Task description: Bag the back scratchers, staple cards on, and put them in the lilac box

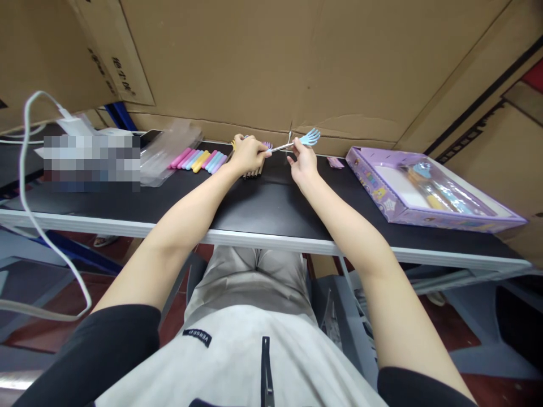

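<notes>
My left hand [248, 154] is closed round one end of a thin metal rod that ends in a small light-blue hand-shaped piece [310, 137]. My right hand [302, 161] pinches the same rod near that blue piece. Both hands are raised a little over the far side of the black table [271, 206]. Purple and yellow bits show beside my left fingers; I cannot make them out. Dark sticks [253, 174] lie on the table under my left hand.
A row of pink, blue, yellow and purple pens [199, 160] lies left of my hands, beside a clear plastic bag [169, 155]. A purple boxed toy set [424, 189] sits at the right. Cardboard walls stand behind. A white cable [29, 186] hangs at left.
</notes>
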The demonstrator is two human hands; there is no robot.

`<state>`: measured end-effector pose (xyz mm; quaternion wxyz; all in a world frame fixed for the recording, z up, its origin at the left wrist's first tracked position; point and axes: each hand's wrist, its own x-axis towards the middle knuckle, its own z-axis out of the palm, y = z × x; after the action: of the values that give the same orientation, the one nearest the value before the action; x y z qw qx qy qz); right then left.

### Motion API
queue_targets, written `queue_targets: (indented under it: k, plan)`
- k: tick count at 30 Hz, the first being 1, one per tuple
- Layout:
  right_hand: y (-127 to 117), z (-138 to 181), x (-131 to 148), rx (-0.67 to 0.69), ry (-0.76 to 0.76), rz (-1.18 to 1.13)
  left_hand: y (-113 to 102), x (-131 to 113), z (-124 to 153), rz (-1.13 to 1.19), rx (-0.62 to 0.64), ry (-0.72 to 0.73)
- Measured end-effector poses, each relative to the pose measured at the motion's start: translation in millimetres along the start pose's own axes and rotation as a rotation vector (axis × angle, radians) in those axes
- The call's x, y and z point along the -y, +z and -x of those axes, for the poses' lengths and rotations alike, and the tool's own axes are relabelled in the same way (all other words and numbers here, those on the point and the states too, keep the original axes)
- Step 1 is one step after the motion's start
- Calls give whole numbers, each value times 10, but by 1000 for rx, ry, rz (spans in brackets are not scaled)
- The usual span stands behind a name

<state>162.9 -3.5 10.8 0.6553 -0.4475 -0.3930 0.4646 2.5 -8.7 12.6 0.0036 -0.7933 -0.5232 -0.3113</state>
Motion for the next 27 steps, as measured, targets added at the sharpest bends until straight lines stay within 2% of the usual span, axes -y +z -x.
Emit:
queue_targets:
  k: [5, 9, 12, 15, 18, 21, 27]
  plan:
    - [-48, 21, 101, 33, -17, 60, 25, -64, 55, 33, 32, 4]
    - [-89, -33, 130, 28, -16, 85, -2, -249, 97, 87, 29, -21]
    - [-69, 5, 152, 34, 42, 115, -17, -383, 115, 136, 5, -62]
    - [-41, 78, 180, 126, 139, 151, -11, -437, 115, 151, -10, -133]
    - [-37, 121, 196, 254, 238, 225, 16, -419, 104, 140, 6, -191]
    - [-62, 122, 211, 324, 301, 291, 57, -391, 94, 122, 28, -212]
    - [-189, 3, 247, 268, 305, 409, 150, -429, 113, 110, 121, -175]
